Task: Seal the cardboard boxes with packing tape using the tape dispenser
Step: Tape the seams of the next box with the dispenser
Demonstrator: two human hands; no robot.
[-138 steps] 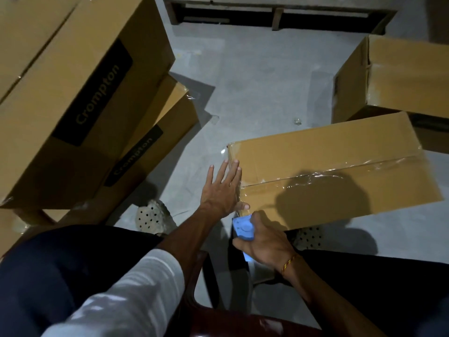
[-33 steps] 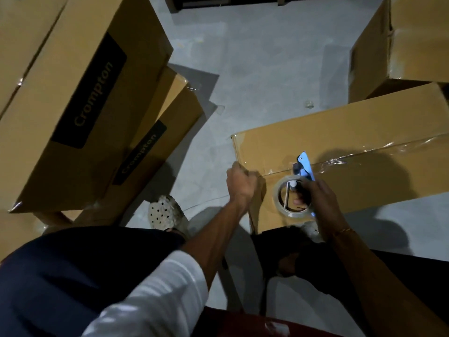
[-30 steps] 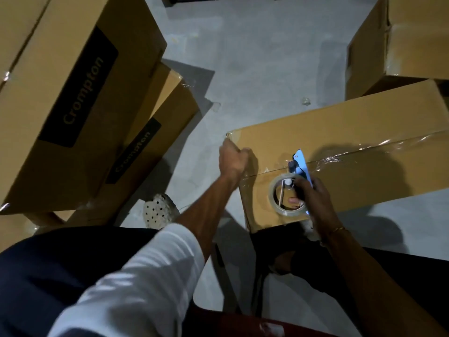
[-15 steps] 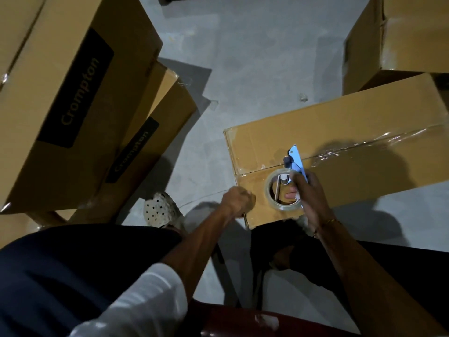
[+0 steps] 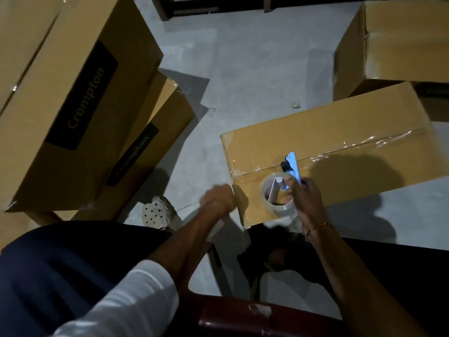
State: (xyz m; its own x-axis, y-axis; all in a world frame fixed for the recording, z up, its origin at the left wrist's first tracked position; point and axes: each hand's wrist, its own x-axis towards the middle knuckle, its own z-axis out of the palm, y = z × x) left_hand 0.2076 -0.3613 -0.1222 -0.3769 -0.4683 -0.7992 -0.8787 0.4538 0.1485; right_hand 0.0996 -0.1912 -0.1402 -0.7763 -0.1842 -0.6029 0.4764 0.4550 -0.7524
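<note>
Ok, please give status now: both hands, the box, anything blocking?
Right hand grips tape dispenser over box seam. Left hand curled at box's near-left corner, blurred. Seam taped. Nothing blocking.

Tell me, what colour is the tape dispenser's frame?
Light blue; the tape dispenser in the right hand shows it best in the head view.

Bare grey floor (image 5: pixel 255 76) lies open between the leaning Crompton boxes (image 5: pixel 73 98) on the left and the taped box (image 5: pixel 328 142) on the right. A far box (image 5: pixel 393 40) closes the upper right. A small scrap (image 5: pixel 295 105) lies mid-floor.
</note>
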